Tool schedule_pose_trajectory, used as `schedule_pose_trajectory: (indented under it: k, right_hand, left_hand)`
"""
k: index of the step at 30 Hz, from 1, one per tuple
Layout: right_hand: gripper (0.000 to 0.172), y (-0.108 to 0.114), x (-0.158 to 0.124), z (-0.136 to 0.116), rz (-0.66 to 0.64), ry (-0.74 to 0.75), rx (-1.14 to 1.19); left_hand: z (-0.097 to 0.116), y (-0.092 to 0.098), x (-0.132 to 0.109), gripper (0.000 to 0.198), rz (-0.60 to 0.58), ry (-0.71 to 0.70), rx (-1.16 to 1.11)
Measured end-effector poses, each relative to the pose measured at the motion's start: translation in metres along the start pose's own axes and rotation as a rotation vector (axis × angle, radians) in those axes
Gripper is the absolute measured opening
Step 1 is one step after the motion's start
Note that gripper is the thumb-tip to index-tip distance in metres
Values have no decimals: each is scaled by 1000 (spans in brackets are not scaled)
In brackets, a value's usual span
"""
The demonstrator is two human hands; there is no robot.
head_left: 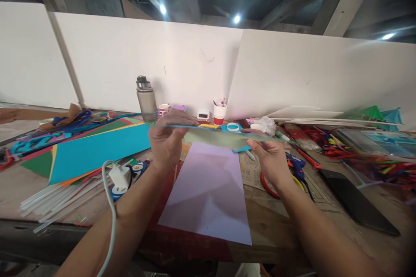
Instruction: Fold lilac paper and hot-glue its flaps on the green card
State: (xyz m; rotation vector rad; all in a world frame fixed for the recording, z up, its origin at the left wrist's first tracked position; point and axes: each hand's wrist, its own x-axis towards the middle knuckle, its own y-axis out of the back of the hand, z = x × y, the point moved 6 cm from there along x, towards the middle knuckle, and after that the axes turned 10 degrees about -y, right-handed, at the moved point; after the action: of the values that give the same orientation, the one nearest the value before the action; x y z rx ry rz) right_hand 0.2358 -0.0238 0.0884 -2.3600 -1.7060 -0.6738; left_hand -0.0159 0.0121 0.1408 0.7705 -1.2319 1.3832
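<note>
A thin greenish sheet [214, 139] with a bluish edge is held up nearly edge-on above the table; it looks like paper. My left hand [169, 136] pinches its left part between thumb and fingers. Toward the other end, my right hand [269, 158] grips the sheet, thumb below and fingers above. Underneath lies a lilac sheet of paper [211, 194], flat on the table and shaded by my arms. Both hands are closed, and part of the fingers is hidden behind the held sheet.
Coloured paper [104, 151] and clear glue sticks [61, 199] lie left, near a white plug [119, 178] with a cable. A bottle [146, 101], a clock [203, 115] and a pen cup [220, 114] stand behind. Right are a glue gun [295, 164], a cutter [308, 158] and a phone [357, 201].
</note>
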Motion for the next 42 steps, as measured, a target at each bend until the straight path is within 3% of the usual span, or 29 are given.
schedule_pose_trajectory:
  k: [3,5,8,11,15,20,22,24,28,30,34,38,42]
  right_hand:
    - [18,7,2,-11,21,255,-74]
    - [19,12,9,-3,4,307,-66]
    - [22,3,23,32,-230,188,-74]
    - [24,-8,28,68,-406,12,-110]
    - [27,-17,24,78,-590,43,-218]
    - [32,-15,21,77,-757,12,-337]
    - [35,-16,18,74,-810,3,-372]
    - [36,-17,14,63,-816,35,-401]
    - [55,-11,10,27,-551,122,-344]
    - [58,-7,5,10,-409,157,-224]
    - [39,0,-5,-9,-213,249,-90]
    - [29,1,-3,-4,-169,204,-32]
    - [33,2,2,8,-140,79,38]
  left_hand:
    - [8,-3,-2,26,-235,-159,-49]
    - [0,-2,-8,27,-444,-111,-74]
    - [-26,3,-25,18,-832,89,-51]
    - [-43,12,-38,20,-1079,226,29]
    - [-40,8,-50,31,-1313,294,118]
    - [-26,0,-57,57,-1415,447,-5]
    - [-26,-1,-58,50,-1420,497,-52]
    - [-29,0,-53,36,-1315,491,-34]
    - [-34,12,-27,23,-775,350,74]
    - [-32,14,-22,21,-637,306,85]
    - [-30,8,-24,22,-655,331,61]
    - [-25,2,-30,32,-694,353,-22]
    - [-28,4,-38,34,-523,388,-38]
